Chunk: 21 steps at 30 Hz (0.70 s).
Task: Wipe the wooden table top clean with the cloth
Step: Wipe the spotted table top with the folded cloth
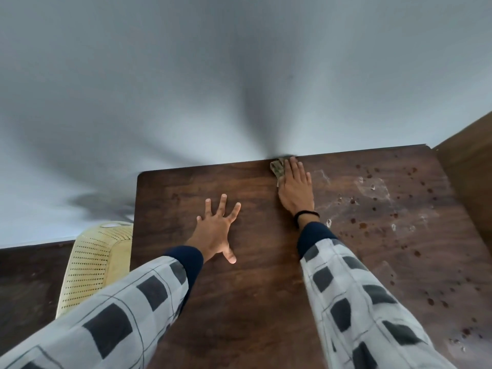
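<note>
A dark wooden table top (pixel 253 302) fills the lower middle of the head view. Its right part carries dark spots and pale wet smears (pixel 372 193). My right hand (pixel 295 185) lies flat with straight fingers on a small patterned cloth (pixel 277 167) at the table's far edge, against the wall. Most of the cloth is hidden under the hand. My left hand (pixel 215 230) rests on the table with fingers spread wide, palm down, holding nothing.
A pale wall (pixel 213 89) rises directly behind the table. A cream perforated plastic chair (pixel 93 265) stands at the table's left side. A brown wooden panel (pixel 468 166) borders the table on the right. Dark floor shows at lower left.
</note>
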Tool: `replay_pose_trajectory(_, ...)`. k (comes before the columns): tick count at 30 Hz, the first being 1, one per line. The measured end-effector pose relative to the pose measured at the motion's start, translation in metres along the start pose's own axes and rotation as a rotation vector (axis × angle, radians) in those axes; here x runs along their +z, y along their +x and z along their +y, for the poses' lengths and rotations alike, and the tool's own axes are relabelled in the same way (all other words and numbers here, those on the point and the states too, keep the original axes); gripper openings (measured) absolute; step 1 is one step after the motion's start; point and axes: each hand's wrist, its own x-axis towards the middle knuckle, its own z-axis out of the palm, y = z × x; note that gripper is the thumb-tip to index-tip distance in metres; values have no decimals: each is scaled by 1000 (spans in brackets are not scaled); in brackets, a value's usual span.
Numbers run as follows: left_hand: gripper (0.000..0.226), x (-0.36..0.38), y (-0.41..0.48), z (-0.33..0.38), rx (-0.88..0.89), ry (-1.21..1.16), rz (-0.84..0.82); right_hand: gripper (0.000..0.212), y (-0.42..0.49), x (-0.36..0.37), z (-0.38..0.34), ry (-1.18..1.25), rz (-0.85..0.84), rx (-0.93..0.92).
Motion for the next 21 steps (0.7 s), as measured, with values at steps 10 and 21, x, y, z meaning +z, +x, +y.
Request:
replay_pose_trajectory(10, 156, 2, 2, -2, 0, 7, 7, 56, 8, -3, 6, 4, 24, 4)
replay_pose_trajectory(21, 153, -1, 0, 1, 2, -4, 2, 55, -20, -1, 24, -21, -34, -70)
